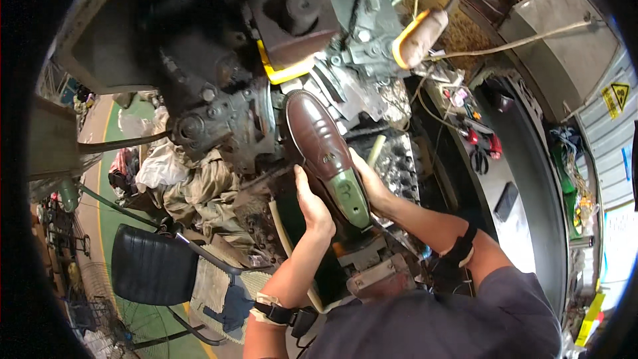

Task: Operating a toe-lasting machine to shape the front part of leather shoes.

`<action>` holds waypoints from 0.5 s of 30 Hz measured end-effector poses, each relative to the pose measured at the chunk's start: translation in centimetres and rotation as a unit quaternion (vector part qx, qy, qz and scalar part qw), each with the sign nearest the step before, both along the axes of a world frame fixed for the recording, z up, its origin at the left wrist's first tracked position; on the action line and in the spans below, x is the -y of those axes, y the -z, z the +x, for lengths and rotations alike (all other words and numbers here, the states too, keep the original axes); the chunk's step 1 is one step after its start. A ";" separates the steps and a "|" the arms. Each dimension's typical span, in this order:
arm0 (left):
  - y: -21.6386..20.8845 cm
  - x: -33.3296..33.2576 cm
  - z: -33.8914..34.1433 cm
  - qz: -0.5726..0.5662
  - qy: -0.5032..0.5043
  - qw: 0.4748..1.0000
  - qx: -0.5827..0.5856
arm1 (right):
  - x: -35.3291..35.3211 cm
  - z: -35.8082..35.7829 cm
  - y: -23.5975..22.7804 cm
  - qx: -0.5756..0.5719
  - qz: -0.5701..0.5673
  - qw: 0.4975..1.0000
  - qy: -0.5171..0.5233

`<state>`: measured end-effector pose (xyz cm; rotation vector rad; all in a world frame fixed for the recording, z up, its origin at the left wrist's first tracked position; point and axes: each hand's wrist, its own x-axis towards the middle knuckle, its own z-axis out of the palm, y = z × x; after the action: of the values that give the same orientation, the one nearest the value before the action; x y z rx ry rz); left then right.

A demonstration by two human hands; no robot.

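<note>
A dark brown leather shoe (pixel 314 125) lies between my two hands with its toe pointing away from me, under the machine. Filling its heel opening is a green shoe last (pixel 347 198) with a small hole near the back. My left hand (pixel 312 205) grips the shoe's left side, the thumb stretched along it. On the opposite side, my right hand (pixel 372 183) closes round the heel half, and its fingers are partly hidden by the shoe and last. The toe sits close to a dark metal machine head (pixel 292 16) with a yellow edge strip (pixel 286 72).
A lit work lamp (pixel 421 38) hangs at the upper right. Beyond my right arm runs a dark conveyor belt (pixel 535 159), with a black phone (pixel 506 201) and red-handled tools (pixel 488 145) beside it. Left are crumpled cloths (pixel 199 189) and a black chair (pixel 153 264).
</note>
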<state>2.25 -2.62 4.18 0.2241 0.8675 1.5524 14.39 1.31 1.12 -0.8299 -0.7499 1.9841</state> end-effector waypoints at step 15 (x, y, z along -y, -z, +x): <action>4.0 0.9 0.0 0.094 -0.054 0.994 -0.030 | 1.8 0.1 -1.4 0.079 -0.074 0.990 0.085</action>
<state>2.23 -3.54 0.23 0.3661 0.7921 1.7384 14.47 -0.47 2.55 -1.1137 -0.6040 1.8521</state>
